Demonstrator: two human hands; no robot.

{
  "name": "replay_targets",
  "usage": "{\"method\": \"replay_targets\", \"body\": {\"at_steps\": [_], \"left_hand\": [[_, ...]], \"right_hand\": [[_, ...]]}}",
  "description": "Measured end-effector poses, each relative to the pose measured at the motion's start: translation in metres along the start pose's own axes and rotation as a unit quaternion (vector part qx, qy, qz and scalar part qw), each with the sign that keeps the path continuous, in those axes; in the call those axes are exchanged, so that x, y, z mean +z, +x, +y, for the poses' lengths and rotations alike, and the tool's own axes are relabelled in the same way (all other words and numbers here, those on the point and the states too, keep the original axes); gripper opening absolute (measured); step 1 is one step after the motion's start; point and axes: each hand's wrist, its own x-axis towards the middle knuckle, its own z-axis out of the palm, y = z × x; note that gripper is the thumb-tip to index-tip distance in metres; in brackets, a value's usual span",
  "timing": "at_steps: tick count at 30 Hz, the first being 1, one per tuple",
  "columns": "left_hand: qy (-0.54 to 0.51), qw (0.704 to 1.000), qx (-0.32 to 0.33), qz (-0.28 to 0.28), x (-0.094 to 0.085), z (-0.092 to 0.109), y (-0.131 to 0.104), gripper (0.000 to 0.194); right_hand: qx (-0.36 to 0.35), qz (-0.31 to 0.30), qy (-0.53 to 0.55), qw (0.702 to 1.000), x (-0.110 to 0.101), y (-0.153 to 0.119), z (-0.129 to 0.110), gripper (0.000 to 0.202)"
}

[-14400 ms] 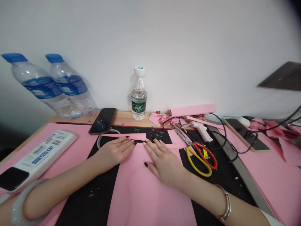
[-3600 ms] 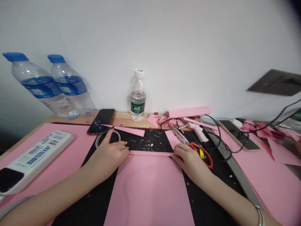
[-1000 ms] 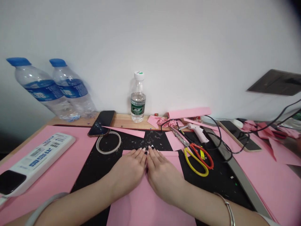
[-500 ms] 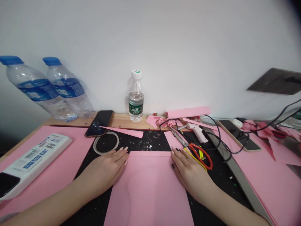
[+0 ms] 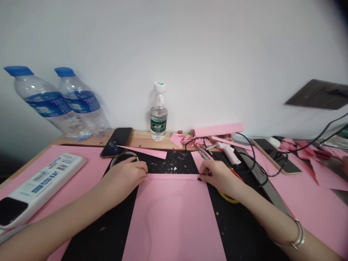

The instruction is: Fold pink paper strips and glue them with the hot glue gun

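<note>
A sheet of pink paper (image 5: 176,214) lies on the black mat in front of me, with a narrow folded strip along its far edge. My left hand (image 5: 127,172) is closed on the far left corner, its fingers curled at the fold. At the far right corner, my right hand (image 5: 217,177) pinches the same folded edge between thumb and fingers. Behind my left hand sits a roll of tape (image 5: 125,156), partly covered. Scissors (image 5: 230,197) with red and yellow handles lie under and beside my right hand, mostly hidden.
A white glue gun (image 5: 227,151) with a black cable rests right of centre. Phones (image 5: 116,142) lie on both sides. A water bottle (image 5: 158,119) and two larger bottles (image 5: 78,103) stand by the wall. Pink scraps (image 5: 191,140) and a white box (image 5: 43,185) surround the mat (image 5: 108,224).
Both hands have gone from lying flat at the sheet's far corners to curled fingers gripping the folded edge. The sheet's far part now sits slightly to the right in view.
</note>
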Motion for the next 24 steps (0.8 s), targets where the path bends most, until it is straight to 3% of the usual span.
{"method": "replay_targets", "body": {"at_steps": [3,7,14,17,24], "left_hand": [[-0.008,0.998,-0.048,-0.038,-0.004,-0.002,0.007,0.030],[-0.025,0.994,-0.106,-0.024,-0.002,-0.005,0.010,0.020],[-0.067,0.997,-0.041,0.002,0.007,-0.014,0.004,0.028],[-0.085,0.996,-0.035,0.016,0.008,-0.012,-0.003,0.036],[-0.054,0.997,0.042,0.029,0.022,-0.005,-0.031,0.050]], "right_hand": [[-0.010,-0.015,0.019,1.000,-0.003,0.005,0.001,0.014],[-0.044,-0.026,0.035,0.998,-0.005,0.005,-0.001,0.016],[-0.111,-0.001,0.022,0.994,-0.003,-0.004,-0.004,0.024],[-0.131,0.031,-0.073,0.988,0.005,-0.015,-0.004,0.026],[-0.198,0.091,-0.272,0.937,0.027,-0.050,-0.010,0.033]]}}
